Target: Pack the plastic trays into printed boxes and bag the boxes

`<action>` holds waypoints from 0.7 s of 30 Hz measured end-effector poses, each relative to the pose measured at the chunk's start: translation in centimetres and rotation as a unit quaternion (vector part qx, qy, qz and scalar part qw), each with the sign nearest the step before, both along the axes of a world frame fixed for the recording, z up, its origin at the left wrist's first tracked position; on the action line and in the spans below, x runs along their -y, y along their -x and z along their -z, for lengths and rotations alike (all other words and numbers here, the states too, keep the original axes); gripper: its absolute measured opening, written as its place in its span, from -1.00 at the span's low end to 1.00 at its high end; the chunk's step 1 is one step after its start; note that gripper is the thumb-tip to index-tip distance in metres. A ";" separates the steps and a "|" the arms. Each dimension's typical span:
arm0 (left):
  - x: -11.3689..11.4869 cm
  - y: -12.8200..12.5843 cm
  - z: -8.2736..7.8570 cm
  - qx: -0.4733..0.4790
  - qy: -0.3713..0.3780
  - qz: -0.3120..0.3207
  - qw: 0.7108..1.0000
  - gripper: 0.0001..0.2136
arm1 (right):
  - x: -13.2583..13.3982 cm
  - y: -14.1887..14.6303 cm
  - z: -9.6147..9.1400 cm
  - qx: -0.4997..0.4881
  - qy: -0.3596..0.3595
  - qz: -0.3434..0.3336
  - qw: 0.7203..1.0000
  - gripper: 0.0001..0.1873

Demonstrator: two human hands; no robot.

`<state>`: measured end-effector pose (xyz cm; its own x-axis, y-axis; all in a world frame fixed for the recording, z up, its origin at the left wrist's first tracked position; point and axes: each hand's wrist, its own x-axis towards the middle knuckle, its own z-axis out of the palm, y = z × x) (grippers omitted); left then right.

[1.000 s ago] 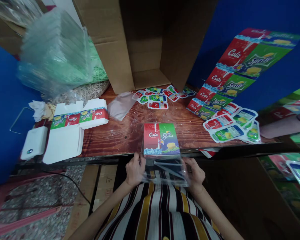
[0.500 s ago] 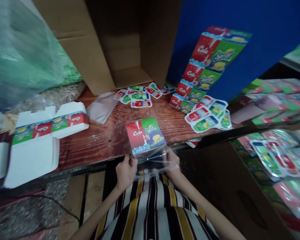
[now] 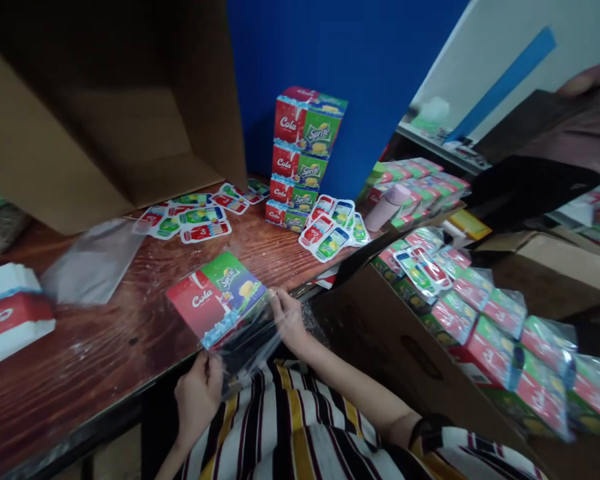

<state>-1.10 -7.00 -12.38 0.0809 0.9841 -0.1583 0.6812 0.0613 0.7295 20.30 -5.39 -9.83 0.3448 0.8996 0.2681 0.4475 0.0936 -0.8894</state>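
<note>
A red and green printed box (image 3: 219,297) marked Cola and Sprite lies at the table's front edge, inside a clear plastic bag (image 3: 253,347). The bag's loose end hangs toward my body. My left hand (image 3: 200,387) pinches the bag at its near left corner, just below the box. At the right corner, my right hand (image 3: 287,319) grips the other side of the bag, fingers closed beside the box. Between my hands the film is stretched.
Behind stand a large open carton (image 3: 130,133) and a stack of printed boxes (image 3: 300,160). Card stickers (image 3: 327,230) lie beside the stack. Flat plastic bags (image 3: 95,263) and unfolded box blanks (image 3: 15,313) are at left. A carton of bagged boxes (image 3: 495,347) stands right; a person (image 3: 570,147) is beyond.
My view has swung to the right, bringing more of the bagged boxes and a person into sight. Both hands keep hold of the bag around the box.
</note>
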 end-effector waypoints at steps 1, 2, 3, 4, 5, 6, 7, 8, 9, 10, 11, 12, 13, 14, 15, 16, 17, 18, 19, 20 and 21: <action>0.0 -0.2 0.0 0.050 0.018 -0.005 0.999 -0.68 | -0.1 -0.1 -0.2 0.019 -0.009 0.004 1.000 -0.58; 0.0 -0.4 -0.1 0.104 0.041 -0.022 0.993 -0.68 | -0.1 -0.3 -0.4 0.039 -0.017 0.005 0.999 -0.59; 0.1 -0.7 -0.4 0.152 0.066 -0.047 0.985 -0.69 | -0.1 -0.4 -0.6 0.060 -0.026 0.002 0.998 -0.61; 0.3 -0.9 -0.7 0.188 0.085 -0.079 0.975 -0.70 | 0.1 -0.5 -0.8 0.080 -0.033 -0.002 0.996 -0.63; 0.5 -1.1 -1.2 0.216 0.099 -0.111 0.965 -0.73 | 0.4 -0.6 -1.1 0.099 -0.040 -0.006 0.994 -0.65; 0.7 -1.2 -1.7 0.237 0.106 -0.141 0.955 -0.75 | 0.7 -0.7 -1.3 0.116 -0.047 -0.010 0.992 -0.66; 0.8 -1.4 -2.2 0.252 0.105 -0.169 0.947 -0.77 | 1.0 -0.8 -1.4 0.130 -0.054 -0.013 0.990 -0.66; 1.0 -1.5 -2.7 0.267 0.099 -0.189 0.940 -0.78 | 1.4 -0.9 -1.5 0.141 -0.060 -0.016 0.988 -0.66; 1.1 -1.6 -3.1 0.281 0.091 -0.206 0.933 -0.77 | 1.7 -0.9 -1.6 0.150 -0.066 -0.017 0.986 -0.67; 1.1 -1.8 -3.4 0.294 0.083 -0.220 0.927 -0.76 | 2.0 -1.0 -1.5 0.156 -0.071 -0.017 0.985 -0.68; 1.1 -2.0 -3.7 0.305 0.078 -0.229 0.921 -0.74 | 2.3 -1.0 -1.4 0.158 -0.074 -0.016 0.985 -0.70; 1.0 -2.3 -3.8 0.317 0.074 -0.237 0.915 -0.71 | 2.4 -1.0 -1.2 0.157 -0.075 -0.013 0.985 -0.71; 0.9 -2.6 -3.9 0.337 0.080 -0.237 0.908 -0.68 | 2.5 -0.9 -1.1 0.152 -0.075 -0.008 0.985 -0.72; 0.7 -2.9 -4.0 0.358 0.088 -0.240 0.898 -0.67 | 2.6 -0.9 -1.0 0.145 -0.076 -0.004 0.987 -0.73; 0.5 -3.2 -4.0 0.377 0.088 -0.243 0.889 -0.66 | 2.5 -0.8 -1.0 0.136 -0.076 0.000 0.988 -0.72; 0.2 -3.5 -4.1 0.392 0.083 -0.238 0.885 -0.66 | 2.5 -0.8 -1.1 0.126 -0.077 0.007 0.989 -0.72; -0.1 -3.7 -4.2 0.391 0.067 -0.234 0.888 -0.68 | 2.4 -0.7 -1.3 0.117 -0.078 0.017 0.990 -0.71; -0.4 -3.8 -4.3 0.367 0.046 -0.225 0.901 -0.70 | 2.3 -0.7 -1.5 0.107 -0.076 0.033 0.991 -0.69; -0.6 -3.7 -4.4 0.318 0.023 -0.214 0.923 -0.73 | 2.3 -0.6 -1.8 0.097 -0.069 0.052 0.992 -0.67; -0.9 -3.6 -4.6 0.248 0.004 -0.199 0.948 -0.76 | 2.2 -0.6 -2.1 0.088 -0.058 0.069 0.992 -0.65; -1.1 -3.4 -4.8 0.170 -0.005 -0.177 0.969 -0.80 | 2.3 -0.6 -2.3 0.080 -0.043 0.078 0.993 -0.64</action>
<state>2.30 -5.94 -7.55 -0.2154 0.9613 -0.1717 0.3388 0.2385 0.9101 20.87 -7.65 -7.56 0.4244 0.8103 0.4040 0.5978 0.0844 -0.7972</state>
